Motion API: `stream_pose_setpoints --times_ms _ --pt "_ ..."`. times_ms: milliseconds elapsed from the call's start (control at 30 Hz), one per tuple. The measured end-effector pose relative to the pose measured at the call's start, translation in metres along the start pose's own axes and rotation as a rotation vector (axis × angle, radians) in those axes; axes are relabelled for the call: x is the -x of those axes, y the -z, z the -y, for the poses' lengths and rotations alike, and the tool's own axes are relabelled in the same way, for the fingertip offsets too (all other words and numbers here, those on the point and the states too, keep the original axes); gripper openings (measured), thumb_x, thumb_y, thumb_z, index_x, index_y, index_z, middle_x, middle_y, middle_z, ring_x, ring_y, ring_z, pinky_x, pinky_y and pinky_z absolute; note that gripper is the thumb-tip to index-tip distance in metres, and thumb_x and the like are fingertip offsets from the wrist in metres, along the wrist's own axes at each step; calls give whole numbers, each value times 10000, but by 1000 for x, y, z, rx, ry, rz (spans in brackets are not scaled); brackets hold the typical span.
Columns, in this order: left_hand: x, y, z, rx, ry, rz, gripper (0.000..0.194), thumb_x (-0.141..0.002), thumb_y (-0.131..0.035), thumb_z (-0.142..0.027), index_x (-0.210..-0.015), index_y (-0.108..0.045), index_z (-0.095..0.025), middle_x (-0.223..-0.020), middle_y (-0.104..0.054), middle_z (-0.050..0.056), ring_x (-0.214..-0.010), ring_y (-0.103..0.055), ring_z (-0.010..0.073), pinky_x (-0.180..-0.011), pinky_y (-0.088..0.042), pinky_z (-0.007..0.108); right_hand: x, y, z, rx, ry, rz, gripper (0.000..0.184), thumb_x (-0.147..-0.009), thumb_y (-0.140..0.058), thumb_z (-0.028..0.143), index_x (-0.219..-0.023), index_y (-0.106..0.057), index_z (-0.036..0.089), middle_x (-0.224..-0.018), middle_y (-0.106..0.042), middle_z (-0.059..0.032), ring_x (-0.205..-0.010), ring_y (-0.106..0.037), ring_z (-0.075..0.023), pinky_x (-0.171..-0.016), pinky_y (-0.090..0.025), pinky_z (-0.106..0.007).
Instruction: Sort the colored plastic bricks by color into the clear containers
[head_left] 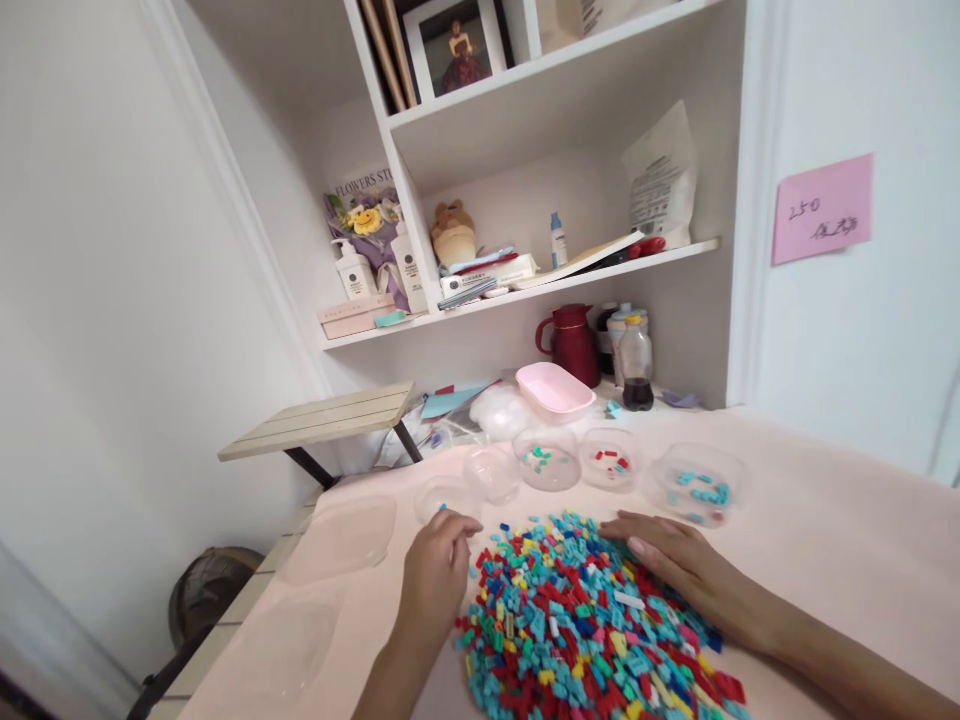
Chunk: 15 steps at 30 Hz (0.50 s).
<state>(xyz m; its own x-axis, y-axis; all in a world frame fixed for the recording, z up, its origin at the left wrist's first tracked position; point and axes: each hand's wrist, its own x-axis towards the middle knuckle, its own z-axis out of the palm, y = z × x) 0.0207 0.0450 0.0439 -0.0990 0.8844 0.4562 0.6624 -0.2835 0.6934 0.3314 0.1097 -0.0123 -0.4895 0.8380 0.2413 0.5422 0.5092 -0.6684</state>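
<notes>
A large heap of small building bricks [562, 620] in turquoise, red, yellow, green and blue lies on the pink tabletop [840, 520]. My left hand [439, 550] is at the heap's left edge, fingers curled together; what they hold, if anything, is hidden. Just beyond it stands a small clear bowl [427, 492] with a blue brick visible inside. My right hand [675, 560] lies flat along the heap's right side, its fingers stretched out and touching the bricks.
Behind the heap are clear bowls holding green bricks [551, 485], red bricks [611, 482] and turquoise bricks [739, 480], plus another clear bowl [491, 488]. Clear trays [375, 545] lie at left. Farther back stand a pink basin [555, 390], a red jug [576, 350] and a bottle [637, 360].
</notes>
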Motion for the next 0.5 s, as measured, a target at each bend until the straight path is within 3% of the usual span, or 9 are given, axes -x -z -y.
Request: stream_pose_setpoints --times_ms 100,200,500 --pt "11 -15 13 -86 -86 80 290 -801 -476 -135 -850 -730 -267 -933 -639 33 -855 -610 169 -786 -469 301 1 1 -1 15 10 1 516 -930 -292 573 -1289 -553 309 -1373 -528 -25 -1342 -357 -296 -1135 -223 -508" --pt "17 -20 23 -143 -111 129 271 -822 -500 -162 -914 -721 -290 -983 -611 29 -846 -599 162 -790 -470 304 1 2 -1 38 24 11 507 -934 -298 561 -1305 -533 307 -1391 -509 -23 -1346 -351 -287 -1139 -228 -491" --pt "18 -15 32 -557 -215 202 364 -885 -424 -125 -1097 -655 -310 -1032 -619 12 -804 -578 153 -729 -470 295 1 1 -5 77 -5 12 494 -922 -324 574 -1288 -547 328 -1393 -505 -12 -1343 -359 -287 -1131 -267 -490"
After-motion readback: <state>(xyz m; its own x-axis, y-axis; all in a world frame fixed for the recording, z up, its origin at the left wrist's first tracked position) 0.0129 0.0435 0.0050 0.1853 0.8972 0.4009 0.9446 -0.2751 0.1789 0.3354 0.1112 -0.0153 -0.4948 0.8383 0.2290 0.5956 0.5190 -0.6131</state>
